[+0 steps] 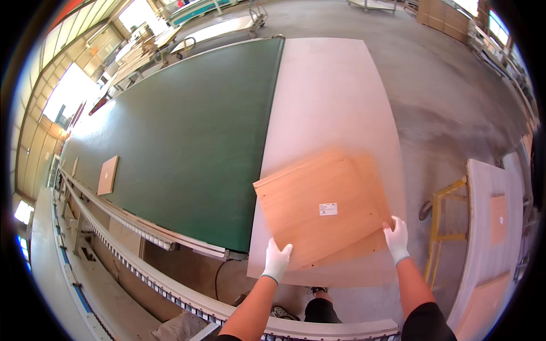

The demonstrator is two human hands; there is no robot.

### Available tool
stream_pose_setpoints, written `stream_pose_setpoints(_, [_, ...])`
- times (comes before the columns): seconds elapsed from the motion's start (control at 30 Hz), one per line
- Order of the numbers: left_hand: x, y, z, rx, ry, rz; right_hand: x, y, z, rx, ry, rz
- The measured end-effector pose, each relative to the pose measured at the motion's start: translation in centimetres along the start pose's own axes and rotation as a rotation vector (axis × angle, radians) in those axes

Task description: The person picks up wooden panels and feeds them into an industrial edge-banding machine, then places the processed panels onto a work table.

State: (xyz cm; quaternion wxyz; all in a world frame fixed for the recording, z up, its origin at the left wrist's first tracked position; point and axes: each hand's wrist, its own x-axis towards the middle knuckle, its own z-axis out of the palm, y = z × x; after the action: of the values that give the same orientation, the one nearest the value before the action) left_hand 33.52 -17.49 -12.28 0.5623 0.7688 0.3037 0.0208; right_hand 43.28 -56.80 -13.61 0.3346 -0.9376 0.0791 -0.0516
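A light-brown wooden panel [301, 213] with a small white label [328, 209] lies tilted over a second wooden panel [372, 170], whose edges show along the right and lower sides. My left hand [277, 260], in a white glove, grips the top panel's near left corner, thumb above and fingers out of sight below. At the near right corner, my gloved right hand [396, 238] is closed on the wood; whether it pinches one panel or both, I cannot tell. Both panels are over a pale, whitish table board [330, 79].
A green conveyor belt [193, 119] adjoins the board on the left, carrying a small labelled panel [107, 175]. A roller rail [170, 284] curves across the near side. To the right stands a yellow-framed cart [438, 227] beside a pale surface [475, 227] bearing more panels.
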Motion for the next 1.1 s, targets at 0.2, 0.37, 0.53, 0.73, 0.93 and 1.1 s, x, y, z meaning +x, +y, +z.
stream_pose_setpoints(0.2, [-3.0,-0.5,-0.5,0.229,-0.175,0.040,-5.2,3.9,-2.8,0.139,-0.138,0.169])
stream_pose_setpoints(0.37, [-3.4,-1.2,-1.0,-0.156,-0.357,-0.406,-7.2,9.5,-4.0,0.078,-0.167,0.159])
stream_pose_setpoints(0.53, [-4.5,8.7,-3.0,-0.609,-0.684,-0.375,-6.9,14.8,-3.5,0.454,-0.159,-0.080])
stream_pose_setpoints(0.73, [-10.6,15.2,-6.4,-0.429,-0.548,-0.102,-10.1,0.9,-5.5,1.167,-0.156,0.154])
stream_pose_setpoints(0.93, [-18.9,12.2,-11.5,-0.902,-0.298,-0.046,-22.2,-19.9,-5.4,2.017,-1.060,0.287])
stream_pose_setpoints(1.1, [-28.0,7.5,-19.4,-0.898,0.112,0.189,-30.0,-34.3,-5.3,1.482,-1.405,0.714])
